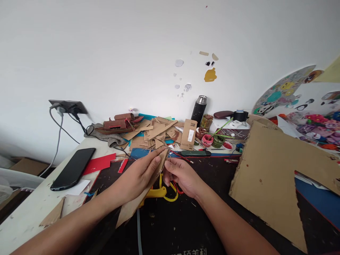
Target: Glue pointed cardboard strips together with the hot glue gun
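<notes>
My left hand [140,173] grips a long strip of brown cardboard [130,209] from the left, fingers laid along its upper end. My right hand [180,175] pinches the same strip's upper edge from the right, fingers curled. Both hands hover over a black work mat [186,219]. Just under them lies a yellow glue gun [162,193], with red-handled scissors [178,188] partly hidden behind my right hand.
A large cut cardboard sheet [268,177] lies at the right. A black phone [73,168] and red paper [99,163] rest at the left. Cardboard scraps [156,134], paint jars [212,140], a black flask [199,109] and a brown model boat [119,124] crowd the back by the wall.
</notes>
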`<state>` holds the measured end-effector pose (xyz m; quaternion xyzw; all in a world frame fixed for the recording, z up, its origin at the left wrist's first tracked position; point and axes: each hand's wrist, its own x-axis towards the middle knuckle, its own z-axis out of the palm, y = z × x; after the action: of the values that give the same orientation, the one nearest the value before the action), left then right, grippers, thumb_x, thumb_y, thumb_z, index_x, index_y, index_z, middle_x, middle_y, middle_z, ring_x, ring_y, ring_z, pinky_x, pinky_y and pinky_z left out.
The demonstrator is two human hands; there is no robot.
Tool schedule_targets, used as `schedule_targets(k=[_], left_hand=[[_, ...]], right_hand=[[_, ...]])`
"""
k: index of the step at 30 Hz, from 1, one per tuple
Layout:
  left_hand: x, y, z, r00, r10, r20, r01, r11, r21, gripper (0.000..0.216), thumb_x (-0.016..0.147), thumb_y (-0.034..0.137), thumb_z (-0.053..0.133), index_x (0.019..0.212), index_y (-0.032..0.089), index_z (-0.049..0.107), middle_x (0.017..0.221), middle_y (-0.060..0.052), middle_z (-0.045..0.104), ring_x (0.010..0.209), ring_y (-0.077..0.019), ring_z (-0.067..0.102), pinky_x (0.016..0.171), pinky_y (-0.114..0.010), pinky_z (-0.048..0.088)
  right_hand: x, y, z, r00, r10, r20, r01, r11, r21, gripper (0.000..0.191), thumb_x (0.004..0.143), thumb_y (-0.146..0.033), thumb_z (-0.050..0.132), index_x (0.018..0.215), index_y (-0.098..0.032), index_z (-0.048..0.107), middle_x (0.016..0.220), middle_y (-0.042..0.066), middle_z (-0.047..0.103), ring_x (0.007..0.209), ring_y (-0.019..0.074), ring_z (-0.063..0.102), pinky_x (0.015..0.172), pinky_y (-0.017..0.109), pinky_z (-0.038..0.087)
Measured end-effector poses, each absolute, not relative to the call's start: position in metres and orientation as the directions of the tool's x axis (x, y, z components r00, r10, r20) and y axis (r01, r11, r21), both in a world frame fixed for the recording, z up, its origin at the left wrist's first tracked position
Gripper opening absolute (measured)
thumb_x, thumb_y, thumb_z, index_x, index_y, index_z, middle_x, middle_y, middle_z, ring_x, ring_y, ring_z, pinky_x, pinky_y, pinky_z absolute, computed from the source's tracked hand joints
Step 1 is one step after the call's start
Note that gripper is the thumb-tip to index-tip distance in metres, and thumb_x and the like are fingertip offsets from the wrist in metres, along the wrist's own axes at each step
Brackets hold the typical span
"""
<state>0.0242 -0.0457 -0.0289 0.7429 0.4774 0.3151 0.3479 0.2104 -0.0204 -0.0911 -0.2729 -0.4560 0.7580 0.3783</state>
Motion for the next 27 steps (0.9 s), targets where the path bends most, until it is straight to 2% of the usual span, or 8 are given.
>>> schedule_targets(k=[12,17,27], left_hand=[[0.0227,-0.0488,-0.0279,0.346,0.926,0.149,0.52,-0.321,0.792,0.061,0.109,0.057,0.036,0.157,0.023,0.053,0.152,-0.008,0.064,0.136,-0.0298,0.063,0.118,-0.043,0.047],[0.0242,-0.0482,-0.0302,0.36,0.925,0.123,0.532,-0.312,0.787,0.062,0.11,0.055,0.034,0.158,0.02,0.051,0.155,-0.01,0.061,0.139,-0.0289,0.061,0.119,-0.042,0.047],[0.0254,-0.0497,-0.0306,0.376,0.919,0.121,0.52,-0.318,0.793,0.06,0.111,0.052,0.032,0.161,0.022,0.047,0.148,-0.009,0.067,0.126,-0.0268,0.07,0.111,-0.039,0.053]], right_hand=[[0.2116,-0.0204,-0.0905,-0.573,0.816,-0.074,-0.326,-0.31,-0.893,0.05,0.081,-0.063,0.084,0.087,-0.017,0.066,0.062,-0.003,0.061,0.054,0.0117,0.055,0.056,0.026,0.043],[0.2112,-0.0182,-0.0941,-0.568,0.819,-0.083,-0.328,-0.318,-0.89,0.051,0.079,-0.063,0.086,0.087,-0.016,0.067,0.061,-0.003,0.061,0.054,0.0114,0.055,0.056,0.026,0.043],[0.2115,-0.0172,-0.0948,-0.57,0.817,-0.081,-0.343,-0.326,-0.881,0.051,0.077,-0.062,0.088,0.085,-0.016,0.067,0.061,-0.003,0.061,0.053,0.011,0.055,0.055,0.026,0.044]])
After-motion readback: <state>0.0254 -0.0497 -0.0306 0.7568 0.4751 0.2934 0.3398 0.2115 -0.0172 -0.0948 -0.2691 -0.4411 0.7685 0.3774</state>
